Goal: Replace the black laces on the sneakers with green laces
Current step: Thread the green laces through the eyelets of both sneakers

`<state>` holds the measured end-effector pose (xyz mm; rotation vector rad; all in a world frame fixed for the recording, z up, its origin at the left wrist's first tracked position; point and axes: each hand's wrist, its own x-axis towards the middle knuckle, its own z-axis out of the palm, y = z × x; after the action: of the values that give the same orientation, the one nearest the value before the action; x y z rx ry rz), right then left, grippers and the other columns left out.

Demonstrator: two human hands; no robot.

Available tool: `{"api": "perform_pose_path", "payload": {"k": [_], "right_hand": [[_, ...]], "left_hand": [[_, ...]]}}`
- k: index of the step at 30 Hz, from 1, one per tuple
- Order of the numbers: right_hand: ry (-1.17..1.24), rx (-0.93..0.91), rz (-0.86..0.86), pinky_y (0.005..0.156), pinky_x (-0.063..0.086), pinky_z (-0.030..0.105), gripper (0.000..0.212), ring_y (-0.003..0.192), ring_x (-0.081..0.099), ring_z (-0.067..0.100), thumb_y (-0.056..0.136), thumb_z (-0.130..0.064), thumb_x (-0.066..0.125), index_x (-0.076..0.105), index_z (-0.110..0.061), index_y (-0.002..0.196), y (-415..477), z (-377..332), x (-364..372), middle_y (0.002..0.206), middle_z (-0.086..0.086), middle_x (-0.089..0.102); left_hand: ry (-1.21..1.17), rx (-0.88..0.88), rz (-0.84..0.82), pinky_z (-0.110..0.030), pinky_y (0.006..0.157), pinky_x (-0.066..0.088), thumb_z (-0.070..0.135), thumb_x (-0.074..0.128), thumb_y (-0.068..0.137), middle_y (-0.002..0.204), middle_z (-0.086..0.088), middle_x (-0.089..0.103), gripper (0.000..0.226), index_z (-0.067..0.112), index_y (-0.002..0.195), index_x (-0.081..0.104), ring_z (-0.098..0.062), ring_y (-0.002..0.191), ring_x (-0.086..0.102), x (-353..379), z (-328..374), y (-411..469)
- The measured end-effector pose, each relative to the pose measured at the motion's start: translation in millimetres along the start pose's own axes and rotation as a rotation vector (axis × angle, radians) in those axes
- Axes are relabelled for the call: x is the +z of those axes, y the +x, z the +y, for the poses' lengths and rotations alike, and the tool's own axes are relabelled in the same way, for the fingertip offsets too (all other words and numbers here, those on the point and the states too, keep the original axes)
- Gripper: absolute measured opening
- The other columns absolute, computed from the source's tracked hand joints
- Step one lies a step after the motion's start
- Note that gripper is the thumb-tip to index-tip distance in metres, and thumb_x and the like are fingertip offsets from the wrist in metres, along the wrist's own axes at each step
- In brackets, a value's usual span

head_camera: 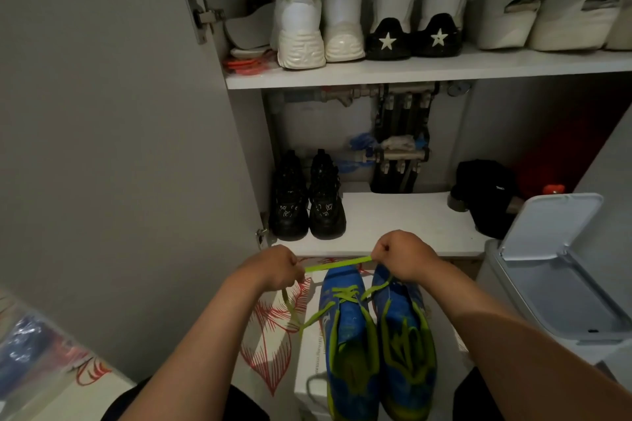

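Two blue sneakers with green trim lie side by side, toes away from me, on a white box: the left sneaker [347, 328] and the right sneaker [405, 335]. A green lace [337, 264] is stretched taut between my fists above the toes. My left hand [273, 267] is closed on one end, and a loose tail hangs down from it. My right hand [403, 255] is closed on the other end. The left sneaker shows green lace crossed through its front eyelets. No black lace is visible.
An open cupboard faces me. Black chunky shoes [307, 198] and a black cap [485, 195] sit on the lower shelf [393, 219]; white shoes [318, 17] fill the upper shelf. A grey bin with raised lid [554, 267] stands right. The cupboard door [102, 113] is at left.
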<state>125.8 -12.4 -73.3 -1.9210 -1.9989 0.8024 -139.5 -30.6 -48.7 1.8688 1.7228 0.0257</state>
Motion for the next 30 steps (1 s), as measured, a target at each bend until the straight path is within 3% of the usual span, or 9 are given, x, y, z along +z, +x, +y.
{"api": "perform_pose_path", "payload": {"k": [4, 7, 10, 13, 16, 21, 25, 28, 30], "right_hand": [[-0.221, -0.020, -0.032, 0.088, 0.051, 0.031, 0.022, 0.105, 0.063, 0.022, 0.088, -0.022, 0.061, 0.074, -0.026, 0.105, -1, -5, 5, 0.117, -0.001, 0.068], [-0.099, -0.191, -0.038, 0.106, 0.043, 0.031, 0.055, 0.127, 0.051, 0.018, 0.085, -0.019, 0.063, 0.056, -0.034, 0.138, -4, -23, 15, 0.142, -0.006, 0.051], [0.162, -0.274, -0.149, 0.103, 0.048, 0.033, 0.048, 0.117, 0.059, 0.011, 0.084, -0.016, 0.061, 0.064, -0.037, 0.127, -9, -43, 24, 0.129, -0.010, 0.063], [0.168, -0.290, -0.165, 0.089, 0.056, 0.038, 0.016, 0.089, 0.067, 0.008, 0.089, -0.027, 0.064, 0.078, -0.028, 0.096, -8, -43, 25, 0.091, -0.011, 0.074], [0.181, -0.248, -0.103, 0.081, 0.057, 0.038, 0.014, 0.078, 0.068, 0.013, 0.091, -0.029, 0.067, 0.079, -0.023, 0.086, -6, -35, 17, 0.077, -0.008, 0.073], [0.015, -0.097, 0.020, 0.084, 0.055, 0.034, 0.016, 0.089, 0.066, 0.014, 0.093, -0.028, 0.061, 0.073, -0.027, 0.082, 0, -15, 8, 0.095, -0.009, 0.073], [-0.238, 0.021, 0.021, 0.082, 0.052, 0.031, 0.021, 0.097, 0.064, 0.022, 0.091, -0.019, 0.056, 0.075, -0.022, 0.098, -2, -4, 5, 0.106, 0.000, 0.071], [-0.235, -0.079, -0.031, 0.099, 0.047, 0.032, 0.040, 0.120, 0.057, 0.023, 0.089, -0.015, 0.058, 0.066, -0.028, 0.127, -7, -11, 8, 0.134, 0.000, 0.060], [-0.063, -0.183, -0.035, 0.107, 0.042, 0.030, 0.053, 0.129, 0.051, 0.019, 0.088, -0.010, 0.061, 0.058, -0.032, 0.137, -11, -20, 12, 0.142, -0.004, 0.054]], "left_hand": [[-0.028, 0.043, 0.040, -0.037, 0.082, 0.056, 0.036, 0.055, 0.093, 0.088, -0.001, 0.072, 0.027, 0.021, 0.087, 0.076, -0.018, 0.085, 0.067, 4, 3, 2], [-0.032, 0.122, 0.041, -0.030, 0.069, 0.050, 0.039, 0.054, 0.094, 0.077, 0.006, 0.067, 0.026, 0.027, 0.081, 0.073, -0.011, 0.070, 0.061, 11, 18, 1], [-0.023, 0.194, 0.054, -0.029, 0.062, 0.042, 0.036, 0.053, 0.095, 0.068, 0.006, 0.059, 0.024, 0.027, 0.080, 0.069, -0.010, 0.060, 0.052, 18, 32, 0], [0.020, 0.220, 0.090, -0.033, 0.065, 0.047, 0.037, 0.051, 0.096, 0.075, 0.002, 0.065, 0.027, 0.025, 0.082, 0.071, -0.015, 0.068, 0.058, 18, 34, -1], [-0.032, 0.203, 0.102, -0.035, 0.071, 0.051, 0.040, 0.054, 0.095, 0.079, 0.003, 0.068, 0.026, 0.029, 0.081, 0.072, -0.014, 0.073, 0.062, 15, 29, -1], [0.027, 0.123, 0.103, -0.036, 0.085, 0.055, 0.038, 0.053, 0.094, 0.089, 0.009, 0.070, 0.022, 0.029, 0.085, 0.071, -0.011, 0.086, 0.065, 8, 14, 0], [0.044, 0.074, 0.070, -0.035, 0.084, 0.055, 0.035, 0.051, 0.097, 0.092, 0.003, 0.070, 0.026, 0.022, 0.093, 0.073, -0.014, 0.086, 0.065, 4, 7, -4], [0.038, 0.123, 0.065, -0.030, 0.080, 0.052, 0.036, 0.053, 0.097, 0.085, 0.007, 0.067, 0.025, 0.024, 0.091, 0.074, -0.013, 0.084, 0.064, 9, 13, -8], [0.035, 0.171, 0.077, -0.032, 0.079, 0.052, 0.040, 0.055, 0.096, 0.086, 0.007, 0.068, 0.023, 0.027, 0.090, 0.072, -0.013, 0.084, 0.063, 16, 20, -9]]}}
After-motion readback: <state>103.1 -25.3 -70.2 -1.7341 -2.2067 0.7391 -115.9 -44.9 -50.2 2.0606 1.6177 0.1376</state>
